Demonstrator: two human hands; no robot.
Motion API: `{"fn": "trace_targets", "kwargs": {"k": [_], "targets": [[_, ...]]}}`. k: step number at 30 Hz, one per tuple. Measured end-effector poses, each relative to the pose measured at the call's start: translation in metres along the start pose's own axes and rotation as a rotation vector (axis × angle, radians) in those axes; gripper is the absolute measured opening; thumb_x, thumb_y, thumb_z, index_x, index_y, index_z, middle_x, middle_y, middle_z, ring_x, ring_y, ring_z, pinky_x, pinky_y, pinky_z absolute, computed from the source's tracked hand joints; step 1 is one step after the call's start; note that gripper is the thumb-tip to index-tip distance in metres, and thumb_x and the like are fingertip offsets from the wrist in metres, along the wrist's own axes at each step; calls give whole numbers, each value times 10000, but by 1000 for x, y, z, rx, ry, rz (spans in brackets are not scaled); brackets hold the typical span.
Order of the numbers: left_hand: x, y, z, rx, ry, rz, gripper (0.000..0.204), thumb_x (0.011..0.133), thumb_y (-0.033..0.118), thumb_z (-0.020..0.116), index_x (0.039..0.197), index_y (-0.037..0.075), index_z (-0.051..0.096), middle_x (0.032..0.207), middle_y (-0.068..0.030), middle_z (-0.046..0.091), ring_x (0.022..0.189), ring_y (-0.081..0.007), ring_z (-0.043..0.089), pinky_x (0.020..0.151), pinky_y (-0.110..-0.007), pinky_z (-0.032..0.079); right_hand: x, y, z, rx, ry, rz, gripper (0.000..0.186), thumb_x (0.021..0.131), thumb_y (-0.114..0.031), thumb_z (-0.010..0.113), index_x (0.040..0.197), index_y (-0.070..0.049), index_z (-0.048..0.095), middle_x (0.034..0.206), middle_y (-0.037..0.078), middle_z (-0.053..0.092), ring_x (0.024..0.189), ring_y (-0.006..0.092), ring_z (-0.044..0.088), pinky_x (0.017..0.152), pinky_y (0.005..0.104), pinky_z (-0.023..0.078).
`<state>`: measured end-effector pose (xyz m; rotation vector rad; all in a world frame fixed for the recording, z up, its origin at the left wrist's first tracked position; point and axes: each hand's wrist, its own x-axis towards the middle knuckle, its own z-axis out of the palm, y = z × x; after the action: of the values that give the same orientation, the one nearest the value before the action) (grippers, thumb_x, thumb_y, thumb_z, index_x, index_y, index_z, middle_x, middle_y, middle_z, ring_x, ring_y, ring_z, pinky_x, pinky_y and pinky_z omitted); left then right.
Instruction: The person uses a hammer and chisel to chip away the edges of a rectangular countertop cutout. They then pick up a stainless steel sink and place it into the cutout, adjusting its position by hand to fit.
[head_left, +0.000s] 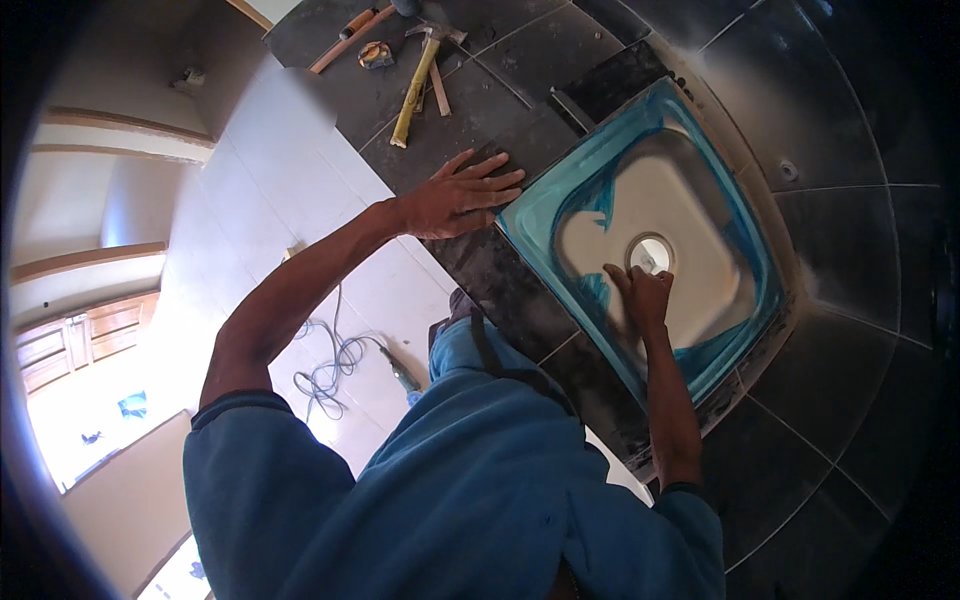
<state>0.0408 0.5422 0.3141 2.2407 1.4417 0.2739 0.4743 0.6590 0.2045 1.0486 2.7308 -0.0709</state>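
A steel sink [740, 235] with blue protective film sits in a cut-out of a dark tiled counter [480, 120]. My left hand [462, 195] lies flat, fingers spread, on the counter at the sink's rim corner. Inside the basin, my right hand [640, 292] presses on the bottom, its fingertips at the round drain hole [651, 254]. Neither hand holds anything.
A yellow-handled hammer [418, 80], a tape measure [376, 54] and wooden strips lie on the counter's far part. Below on the pale tiled floor are a coiled cable [330, 365] and a power tool [403, 373]. Dark wall tiles rise behind the sink.
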Motion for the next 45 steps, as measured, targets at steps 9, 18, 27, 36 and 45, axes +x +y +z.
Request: {"fn": "trace_targets", "kwargs": {"k": [9, 18, 27, 36, 45], "targets": [[-9, -9, 7, -371, 103, -33, 505, 1058, 367, 435, 1526, 177, 415, 1656, -34, 237, 1551, -270, 94, 1253, -562, 23, 1, -11, -13, -52, 14, -13, 354, 990, -249, 544, 1270, -432, 658, 845, 56, 677, 667, 253, 654, 765, 448, 412], [0, 10, 17, 24, 234, -147, 502, 1028, 525, 439, 1464, 283, 503, 1674, -86, 153, 1552, -299, 83, 1246, -535, 132, 3, -5, -22, -60, 31, -46, 459, 961, -151, 551, 1289, -461, 636, 871, 45, 676, 699, 233, 657, 798, 430, 423], [3, 9, 12, -45, 196, -135, 471, 1019, 474, 483, 1436, 268, 557, 1680, -129, 106, 1549, -360, 62, 1219, -564, 187, 5, 2, -1, -32, -79, 77, 399, 991, -219, 534, 1316, -436, 612, 890, 44, 706, 689, 262, 674, 794, 486, 438], [7, 21, 17, 77, 322, -132, 453, 1017, 325, 555, 1451, 196, 545, 1654, -143, 231, 1531, -377, 177, 1209, -537, 190, -11, 13, -44, 603, 245, 139, 451, 1006, -423, 557, 1178, -19, 659, 1186, 208, 648, 1111, 386, 619, 976, 446, 475], [66, 119, 47, 298, 178, 165, 402, 1009, 441, 525, 1309, 198, 636, 1447, -58, 540, 1469, -246, 344, 1218, -631, 97, -186, 1, -81, 461, 304, 364, 343, 1041, -324, 505, 1134, -66, 712, 1221, 123, 687, 1340, 288, 497, 1199, 511, 254]]}}
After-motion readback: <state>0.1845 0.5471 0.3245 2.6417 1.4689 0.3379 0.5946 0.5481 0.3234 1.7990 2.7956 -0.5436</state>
